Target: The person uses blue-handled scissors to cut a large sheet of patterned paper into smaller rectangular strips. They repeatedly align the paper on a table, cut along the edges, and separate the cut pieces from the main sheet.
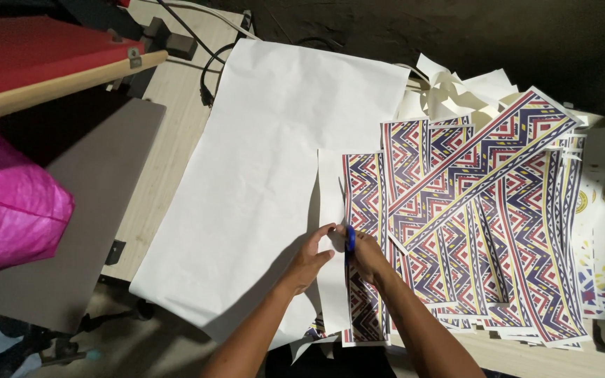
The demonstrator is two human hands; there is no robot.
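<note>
Right hand: closed around blue-handled scissors, blades hidden against the paper. Left hand: fingers pinching the white margin of a printed strip, a long sheet with a zigzag pattern in purple, red and yellow, lying at the table's near edge. Just to the right: a fanned pile of similar patterned strips, overlapping. To the left: a large plain white sheet, faintly creased, on a pale wood-grain table. Far left: a crinkled magenta bag.
</note>
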